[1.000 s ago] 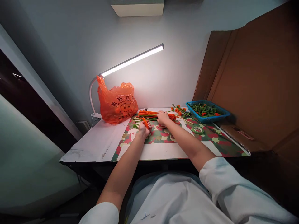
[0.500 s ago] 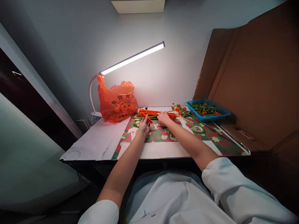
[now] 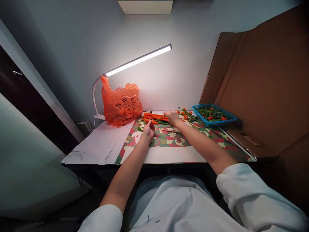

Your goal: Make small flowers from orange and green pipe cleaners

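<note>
My left hand (image 3: 148, 130) is closed on an orange coil (image 3: 152, 122), which looks like a wound pipe cleaner and lies level across the fingertips. My right hand (image 3: 172, 118) is closed, pinching a thin green stem (image 3: 161, 117) that slants up from the coil's right end; whether it is joined to the coil I cannot tell. Behind both hands lies a bundle of orange pipe cleaners (image 3: 154, 116), with green ones (image 3: 165, 122) in front of it. A thin wooden stick (image 3: 171, 130) rests on the patterned mat just below my right hand.
Orange flowers on green stems (image 3: 183, 113) lie right of the bundle. A blue basket (image 3: 213, 124) of green and orange pieces stands at the right, near cardboard (image 3: 260, 80). Green tape (image 3: 205, 132) is partly behind my forearm. An orange bag (image 3: 122, 106) and lamp (image 3: 138, 60) are left.
My right hand has risen slightly off the bundle and now pinches the green stem. The orange coil in my left hand has turned from slanted to level. The wooden stick has come into view.
</note>
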`<state>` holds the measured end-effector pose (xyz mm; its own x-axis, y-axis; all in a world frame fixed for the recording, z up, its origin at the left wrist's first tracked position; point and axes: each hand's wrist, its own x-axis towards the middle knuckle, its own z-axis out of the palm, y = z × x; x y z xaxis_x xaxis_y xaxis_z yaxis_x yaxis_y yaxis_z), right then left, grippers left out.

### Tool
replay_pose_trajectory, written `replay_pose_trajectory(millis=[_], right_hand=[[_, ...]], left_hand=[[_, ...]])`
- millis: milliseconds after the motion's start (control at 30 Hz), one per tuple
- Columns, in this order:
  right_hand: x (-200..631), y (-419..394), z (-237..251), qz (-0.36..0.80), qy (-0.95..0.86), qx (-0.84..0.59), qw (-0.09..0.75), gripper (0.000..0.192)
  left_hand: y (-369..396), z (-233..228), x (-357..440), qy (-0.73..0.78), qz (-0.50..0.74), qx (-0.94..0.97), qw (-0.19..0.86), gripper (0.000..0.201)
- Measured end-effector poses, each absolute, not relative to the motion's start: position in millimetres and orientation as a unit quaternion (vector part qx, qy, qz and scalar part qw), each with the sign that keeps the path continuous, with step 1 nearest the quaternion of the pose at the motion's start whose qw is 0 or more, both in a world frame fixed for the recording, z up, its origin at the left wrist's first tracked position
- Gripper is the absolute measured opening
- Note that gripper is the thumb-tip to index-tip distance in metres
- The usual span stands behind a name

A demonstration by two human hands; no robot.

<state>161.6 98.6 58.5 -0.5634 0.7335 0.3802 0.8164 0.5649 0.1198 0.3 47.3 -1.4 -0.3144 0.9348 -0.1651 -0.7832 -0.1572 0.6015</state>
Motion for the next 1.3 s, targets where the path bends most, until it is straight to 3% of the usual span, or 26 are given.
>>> replay_pose_trajectory(millis=[167,333,433,633,800,1067,1167,1300], right_hand=[[179,95,65,-0.071,-0.830,-0.512,0.211,0.032],[190,83,66,0.049,-0.797,-0.573,0.186,0.020],[189,81,63,0.162,-0.796,-0.554,0.182,0.025],[180,82,71,0.377,-0.679,-0.446,0.445,0.020],[186,74,97,0.494,-0.577,-0.348,0.550,0.019],[196,62,128,0.474,-0.630,-0.318,0.527,0.019],[195,55,125,0.378,-0.712,-0.341,0.482,0.019],[194,35,95,0.200,-0.817,-0.407,0.356,0.026]], left_hand=[[47,-1,0,0.300,0.750,0.114,0.578,0.007],[46,-1,1,0.301,0.747,0.115,0.581,0.006],[44,0,2,0.298,0.754,0.096,0.578,0.010],[41,3,4,0.299,0.755,0.089,0.576,0.014],[42,3,4,0.302,0.751,0.095,0.580,0.013],[44,-1,2,0.305,0.749,0.119,0.576,0.013],[45,-1,1,0.302,0.748,0.113,0.580,0.012],[45,-1,1,0.298,0.753,0.099,0.579,0.014]])
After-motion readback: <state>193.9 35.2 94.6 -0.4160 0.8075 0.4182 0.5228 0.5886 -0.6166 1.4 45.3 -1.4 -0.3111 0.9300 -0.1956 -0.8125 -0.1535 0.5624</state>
